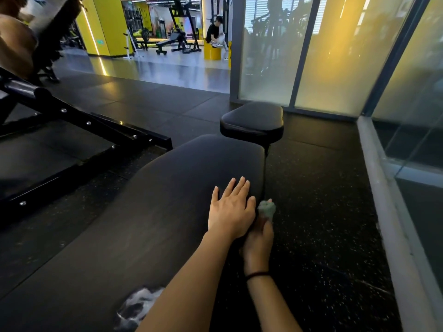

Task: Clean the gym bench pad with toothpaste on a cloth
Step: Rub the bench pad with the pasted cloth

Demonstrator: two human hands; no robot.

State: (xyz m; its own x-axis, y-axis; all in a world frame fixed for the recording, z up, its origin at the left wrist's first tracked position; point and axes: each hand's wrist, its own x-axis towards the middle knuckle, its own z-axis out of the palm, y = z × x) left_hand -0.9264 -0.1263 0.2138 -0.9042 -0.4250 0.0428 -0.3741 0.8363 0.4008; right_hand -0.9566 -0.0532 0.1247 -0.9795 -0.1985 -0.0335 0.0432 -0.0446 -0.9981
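Beside the flat left hand [230, 211], the right hand [259, 239] grips the cloth [266, 209] (wiping step, seemingly); next, scrub the bench pad [179, 188] edge.

blk rubber floor [323, 212], frosted glass wall [335, 56]

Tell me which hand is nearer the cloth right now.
Right. The right hand grips the cloth at the pad's side edge. The left hand lies flat on top of the pad, just left of the cloth.
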